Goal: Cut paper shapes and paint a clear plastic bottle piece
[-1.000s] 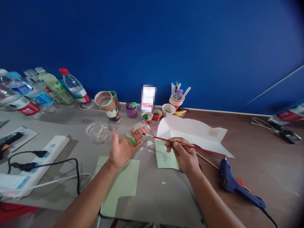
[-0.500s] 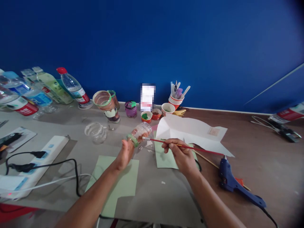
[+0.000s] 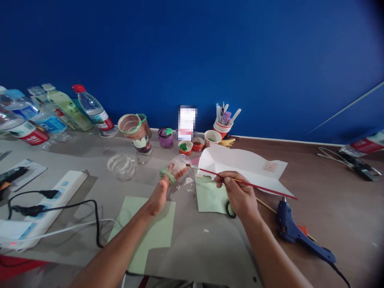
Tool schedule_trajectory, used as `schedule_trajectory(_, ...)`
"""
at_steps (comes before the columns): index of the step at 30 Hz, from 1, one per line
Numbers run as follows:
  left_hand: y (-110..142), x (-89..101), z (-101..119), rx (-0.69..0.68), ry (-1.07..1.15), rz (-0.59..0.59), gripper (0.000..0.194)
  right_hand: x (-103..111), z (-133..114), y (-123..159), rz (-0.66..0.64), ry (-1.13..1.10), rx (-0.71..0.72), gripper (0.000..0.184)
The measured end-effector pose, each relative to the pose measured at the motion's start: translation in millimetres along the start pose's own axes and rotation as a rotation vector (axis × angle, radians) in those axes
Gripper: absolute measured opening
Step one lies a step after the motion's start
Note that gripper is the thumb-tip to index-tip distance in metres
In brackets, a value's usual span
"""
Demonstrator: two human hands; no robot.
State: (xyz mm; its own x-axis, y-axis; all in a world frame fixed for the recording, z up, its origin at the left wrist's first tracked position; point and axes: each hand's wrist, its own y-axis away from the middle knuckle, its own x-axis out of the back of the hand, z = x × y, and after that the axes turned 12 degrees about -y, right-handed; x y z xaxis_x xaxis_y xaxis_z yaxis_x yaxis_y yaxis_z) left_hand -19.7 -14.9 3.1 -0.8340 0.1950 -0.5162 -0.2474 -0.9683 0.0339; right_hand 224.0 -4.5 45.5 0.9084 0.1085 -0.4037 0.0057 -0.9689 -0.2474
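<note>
My left hand (image 3: 159,197) grips a clear plastic bottle piece (image 3: 181,161), tilted on its side, with a green-painted rim. Brown patches show along its side, and some of my fingers are hidden by it. In my right hand (image 3: 239,194) is a thin red paintbrush (image 3: 270,189), pinched between thumb and fingers. Its tip points left, close to the far end of the bottle piece; I cannot tell if they touch. Behind these stand a small paper cup of green paint (image 3: 185,148) and one of brown paint (image 3: 198,144).
Left are a power strip (image 3: 57,208) with cables and several bottles (image 3: 100,118). Painted containers (image 3: 166,138) stand along the wall. Right lie a white paper sheet (image 3: 243,164) and a blue glue gun (image 3: 288,224). Green paper (image 3: 159,228) lies near my left arm.
My right hand has moved right with the paintbrush, taking its tip from the bottle piece's side towards its far end. My left thumb has come down against the bottle piece.
</note>
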Motion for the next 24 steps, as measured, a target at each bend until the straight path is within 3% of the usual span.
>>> schedule_trajectory(4, 3.6, -1.1, 3.8, -0.124, -0.302, -0.041, 0.065, -3.6, -3.9, 0.0, -0.119, 0.064, -0.036, 0.012)
schedule_trajectory(7, 4.5, -5.0, 8.0, -0.165, -0.421, -0.038, 0.070, -1.9, -5.7, -1.2, -0.018, 0.118, 0.012, 0.012)
schedule_trajectory(9, 4.3, -7.5, 9.8, -0.175, -0.431, -0.043, 0.070, 0.0, -6.2, -1.6, 0.002, 0.080, 0.011, 0.012)
schedule_trajectory(13, 3.5, -11.1, 12.1, -0.177, -0.375, -0.009, 0.064, -0.1, -7.1, -0.9, -0.126, 0.094, -0.052, 0.012)
schedule_trajectory(18, 5.0, -12.7, 14.2, -0.157, -0.372, -0.002, 0.069, 2.0, -8.5, -2.4, -0.014, 0.143, 0.042, 0.012)
schedule_trajectory(22, 7.5, -12.6, 13.8, -0.148, -0.389, -0.022, 0.065, 0.3, -8.7, -2.1, -0.136, 0.093, -0.027, 0.012)
schedule_trajectory(24, 7.7, -13.8, 14.4, -0.142, -0.346, -0.035, 0.063, 0.9, -8.0, -3.0, -0.117, 0.124, -0.037, 0.012)
